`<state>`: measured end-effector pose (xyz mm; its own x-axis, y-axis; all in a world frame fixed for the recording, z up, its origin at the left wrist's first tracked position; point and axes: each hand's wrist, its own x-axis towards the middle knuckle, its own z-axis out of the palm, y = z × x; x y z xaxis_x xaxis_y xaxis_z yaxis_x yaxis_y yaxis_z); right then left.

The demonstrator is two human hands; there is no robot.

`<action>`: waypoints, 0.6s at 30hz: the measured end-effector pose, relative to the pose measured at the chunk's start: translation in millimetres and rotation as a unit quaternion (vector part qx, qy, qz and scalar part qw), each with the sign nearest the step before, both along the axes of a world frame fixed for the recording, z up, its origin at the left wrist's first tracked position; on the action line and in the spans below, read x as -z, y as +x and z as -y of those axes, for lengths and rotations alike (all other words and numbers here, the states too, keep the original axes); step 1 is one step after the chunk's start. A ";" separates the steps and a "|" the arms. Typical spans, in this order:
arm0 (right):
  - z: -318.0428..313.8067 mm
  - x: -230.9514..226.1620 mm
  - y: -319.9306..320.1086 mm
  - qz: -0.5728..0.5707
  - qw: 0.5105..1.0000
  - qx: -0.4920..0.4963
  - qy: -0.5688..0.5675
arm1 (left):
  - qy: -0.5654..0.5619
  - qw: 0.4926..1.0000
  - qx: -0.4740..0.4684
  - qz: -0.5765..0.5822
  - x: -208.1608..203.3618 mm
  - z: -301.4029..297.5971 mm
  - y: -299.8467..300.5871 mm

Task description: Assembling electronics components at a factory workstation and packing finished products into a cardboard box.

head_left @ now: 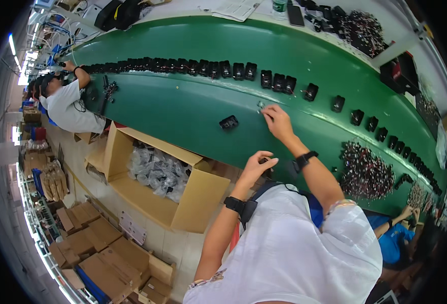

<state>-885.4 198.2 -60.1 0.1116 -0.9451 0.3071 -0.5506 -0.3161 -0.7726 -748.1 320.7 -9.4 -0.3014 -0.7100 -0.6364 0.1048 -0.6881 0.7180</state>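
Observation:
My right hand (276, 120) reaches over the green work surface (203, 101), its fingers pinched together. A small pale, shiny piece (261, 105) shows at the fingertips; its kind is too small to tell. To the left of that hand, a black plastic housing (228, 122) lies alone on the green surface. My left hand (257, 166) hovers by the near edge of the table, fingers loosely bent, thumb apart from the index finger, nothing visible in it. Beyond both hands runs a long curved row of similar black housings (237, 71), some with red wires.
A heap of small wired parts (366, 171) sits to the right. Below the table's left edge stands an open carton (190, 205) of plastic-bagged items. One person (69, 99) works at the far left, another (393, 238) at the lower right. A bottle (279, 7) and phone (295, 15) lie beyond.

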 end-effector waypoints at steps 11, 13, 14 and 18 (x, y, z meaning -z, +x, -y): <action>-31.1 11.9 -2.9 -0.013 0.988 -0.120 0.097 | -0.102 0.943 -0.209 0.239 85.2 32.6 49.9; -32.7 18.3 -7.4 -0.058 0.986 -0.121 0.100 | -0.168 0.929 -0.177 0.278 83.4 32.3 41.9; -33.1 20.4 -10.2 -0.060 0.986 -0.120 0.098 | -0.234 0.909 -0.144 0.314 82.1 32.4 38.2; -36.9 2.7 -11.3 -0.117 0.988 -0.047 0.092 | -0.197 0.941 -0.114 0.252 83.4 34.7 31.3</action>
